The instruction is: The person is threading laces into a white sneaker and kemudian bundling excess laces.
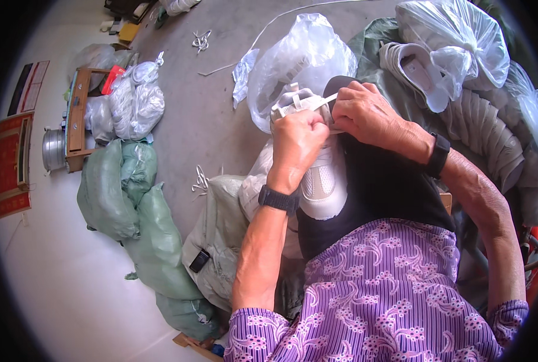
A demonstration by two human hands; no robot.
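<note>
Resting along the left edge of the dark lap (395,187), a white shoe (322,184) points its toe toward the person's body. Left hand (298,142): fingers curled closed over the lacing; what they pinch I cannot tell. Right hand (365,111): fingers closed on a white lace (327,99), drawn straight. Handling, judged: light; mesh upper soft, sole stiffer; lace limp, possibly slippery. Best hold: sole edges at midfoot; lace near its end. Beyond the shoe, a clear plastic bag (311,45); off left, green sacks (154,235); farthest, a loose white cord (201,40) on the grey floor (205,111).
</note>
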